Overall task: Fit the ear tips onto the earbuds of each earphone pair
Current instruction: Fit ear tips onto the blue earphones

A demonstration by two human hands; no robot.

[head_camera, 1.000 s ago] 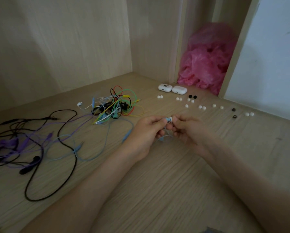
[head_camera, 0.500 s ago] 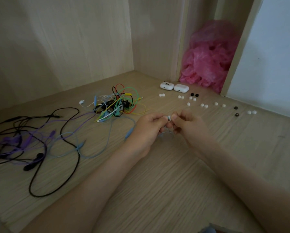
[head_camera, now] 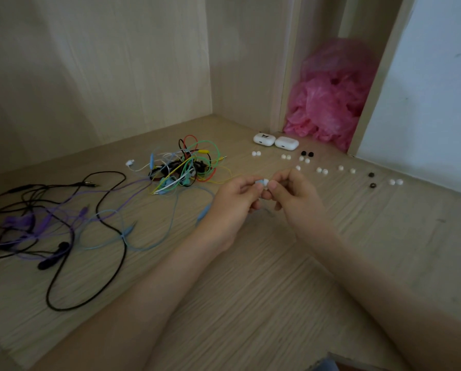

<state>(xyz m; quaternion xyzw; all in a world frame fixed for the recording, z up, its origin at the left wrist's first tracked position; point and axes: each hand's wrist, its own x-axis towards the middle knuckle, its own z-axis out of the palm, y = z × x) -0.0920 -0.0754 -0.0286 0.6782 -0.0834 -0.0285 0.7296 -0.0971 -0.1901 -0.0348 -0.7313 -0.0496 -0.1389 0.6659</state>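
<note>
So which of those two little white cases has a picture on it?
The left case, farther from the pink bag; its lid bears a dark mark, while the right case is plain.

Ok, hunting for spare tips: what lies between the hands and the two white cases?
Loose white ear tips, scattered there; the head view shows them.

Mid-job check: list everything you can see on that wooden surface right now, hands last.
Held earbud: one, light blue with white tip, pinched between both hands.
White ear tips: about thirteen, loose, back right row.
Black ear tips: four, same row.
Charging cases: two, white, behind the row.
Earphone tangle: one, multicoloured, back centre.
Black earphones: one, left.
Purple earphones: one, far left.
Pink bag: one, back recess.
Left hand, right hand: centre, pinching the earbud.
</note>
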